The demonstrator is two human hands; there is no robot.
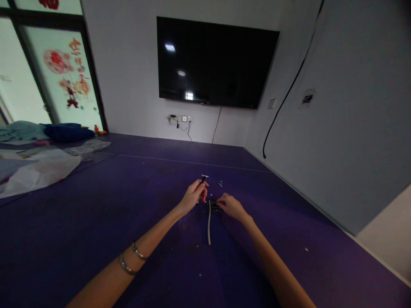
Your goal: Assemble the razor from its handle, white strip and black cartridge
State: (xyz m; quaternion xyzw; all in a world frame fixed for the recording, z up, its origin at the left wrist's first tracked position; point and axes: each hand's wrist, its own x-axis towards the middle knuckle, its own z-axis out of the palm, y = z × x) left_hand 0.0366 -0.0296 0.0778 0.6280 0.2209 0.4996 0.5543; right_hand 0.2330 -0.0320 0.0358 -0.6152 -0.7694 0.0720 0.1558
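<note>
My left hand point(195, 194) is closed round a slim, dark-handled tool point(204, 178) with a silver T-shaped head, like a razor or a trimmer. The head points away from me, and the fingers hide much of the handle. To the right, my right hand point(231, 206) has its fingertips pinched on a small black object point(214, 206) lying on the purple surface point(144, 222). What exactly it is I cannot make out. A thin greyish strip, perhaps a cable point(209, 226), runs from beside this object towards me. Beyond the hands lies a small dark-and-silver piece point(220, 183).
A wide black television point(215, 64) hangs on the far wall above sockets point(184, 119). Down the right wall hangs a black cable point(285, 96). Clear plastic sheeting point(41, 171) and folded blue cloth point(69, 131) lie at left, near a door point(61, 72). Small white bits dot the surface.
</note>
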